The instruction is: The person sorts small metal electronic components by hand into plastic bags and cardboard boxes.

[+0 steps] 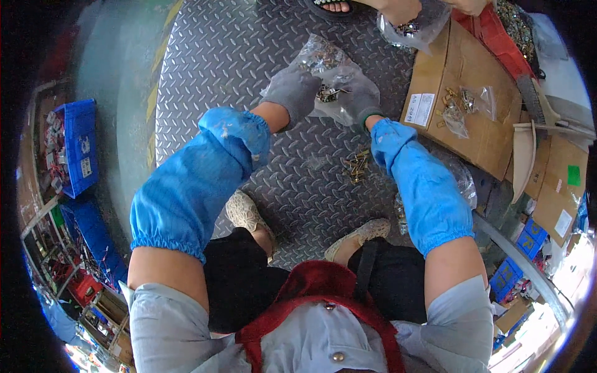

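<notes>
Two gloved hands are working one clear plastic bag [333,81] above the diamond-plate floor [205,50], and I am reading them left to right. Left hand [293,92], in a grey glove, is gripping the bag's near-left edge, judging by the pinch, to keep it spread. Right hand [360,102], also grey-gloved, is clenching the bag's right side from below, so the small brass-coloured fittings inside are gathering in the sag between the two hands. Both forearms are wearing blue sleeve covers, one each.

One loose heap of brass fittings [356,166] is lying on the floor just below the right wrist, close enough to scoop. Right of that, one flattened cardboard sheet [463,124] is carrying two small filled bags [460,102], kept off the plate. At the top edge another person's hand is holding one more filled bag [413,28]. Far left, one blue crate [78,146] is sitting well apart.
</notes>
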